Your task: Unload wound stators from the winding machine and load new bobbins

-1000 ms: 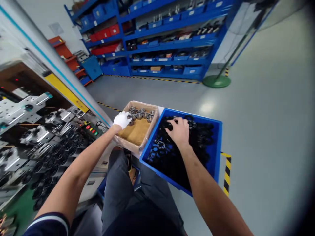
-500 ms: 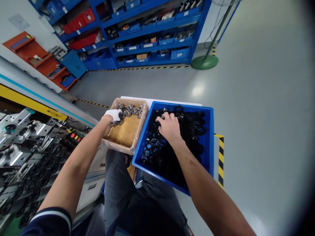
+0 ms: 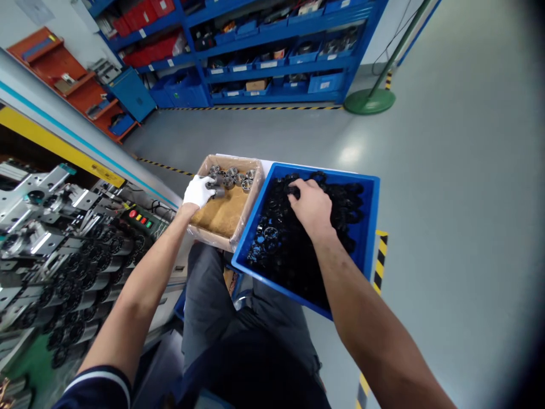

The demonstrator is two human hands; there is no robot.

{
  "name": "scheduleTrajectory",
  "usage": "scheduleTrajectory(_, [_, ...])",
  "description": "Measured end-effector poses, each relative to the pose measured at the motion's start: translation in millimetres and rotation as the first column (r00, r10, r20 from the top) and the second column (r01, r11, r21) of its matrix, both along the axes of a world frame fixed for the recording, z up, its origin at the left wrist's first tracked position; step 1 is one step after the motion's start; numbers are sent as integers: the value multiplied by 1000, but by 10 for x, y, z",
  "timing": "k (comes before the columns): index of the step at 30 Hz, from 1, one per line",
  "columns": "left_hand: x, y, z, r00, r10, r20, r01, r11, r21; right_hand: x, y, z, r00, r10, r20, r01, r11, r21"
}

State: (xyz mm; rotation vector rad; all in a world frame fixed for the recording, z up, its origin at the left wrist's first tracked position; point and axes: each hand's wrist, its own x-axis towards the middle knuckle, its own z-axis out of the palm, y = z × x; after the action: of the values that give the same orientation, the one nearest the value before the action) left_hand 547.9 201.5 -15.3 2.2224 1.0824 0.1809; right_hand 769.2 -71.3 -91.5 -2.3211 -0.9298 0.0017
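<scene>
My left hand [image 3: 199, 192], in a white glove, reaches into a plastic-lined cardboard box [image 3: 246, 218]. Its fingers are curled around a grey metal cylinder [image 3: 218, 192]. Several more metal cylinders [image 3: 232, 172] stand at the far side of the box, above a brown sheet that covers the lower part. My bare right hand [image 3: 314, 205] is over the blue bin [image 3: 374, 227] to the right, with thumb and fingers closed on a black ring [image 3: 294, 191]. Loose black rings [image 3: 347, 213] fill much of the bin; my forearm hides some of them.
On the left stands a machine [image 3: 38, 196] with a control panel [image 3: 140, 218] and many stacked metal cylinders [image 3: 91, 281] by it. Blue shelving [image 3: 272, 99] lines the back. A green round stand base [image 3: 369, 101] rests on the floor beside striped tape.
My left hand has shifted right in the box, and a lying cylinder shows at its fingers. My right hand has drawn its fingers together on a black ring. The view has shifted slightly.
</scene>
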Motion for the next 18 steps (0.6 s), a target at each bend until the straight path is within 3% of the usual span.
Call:
scheduleTrajectory(3, [-347,-466,44,940,120,318,-7,941,-337,59,-27,12,999,8,-31,-5,994,108])
scheduleTrajectory(5, [-639,-868,53,859,220,463,76,838,-540,64,-29,26,999,25,-40,-18,984,179])
scheduleTrajectory(8, [-1099,-1534,-27,748,376,548,208,651,-730,31,-7,55,996,65,-58,-48,964,262])
scheduleTrajectory(10, [-1381,-1969,-166,694,471,544,240,561,-792,-5,12,84,992,94,-86,-63,950,304])
scheduleTrajectory(13, [-1771,-2525,-432,634,569,524,241,498,-833,-116,14,179,978,133,-158,-65,924,376])
scheduleTrajectory(16, [-2142,-2892,-599,589,624,514,246,467,-849,-441,-74,352,938,249,-242,-107,870,481])
scheduleTrajectory(18, [-2341,-3027,-587,542,668,510,245,455,-856,-842,-209,491,873,390,-293,-176,812,557])
